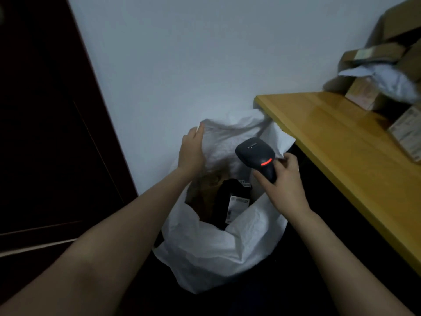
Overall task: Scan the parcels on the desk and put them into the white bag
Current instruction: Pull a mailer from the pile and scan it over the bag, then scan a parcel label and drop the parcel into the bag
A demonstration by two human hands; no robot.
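Head view: my right grip [282, 181] is clenched round the handle of a black barcode scanner [255, 152], its red strip lit, its head tilted over the white bag [205, 247]. My left grip [191, 151] is released, fingers straight against the bag's far rim; its thumb is hidden. Inside the mouth I see a brown cardboard parcel [205, 190] and a black parcel [230, 192] with a white label, both partly covered. On the yellow surface [330, 137] to the right, blurred cardboard boxes [362, 92] and a pale mailer [391, 80] run off the frame edge.
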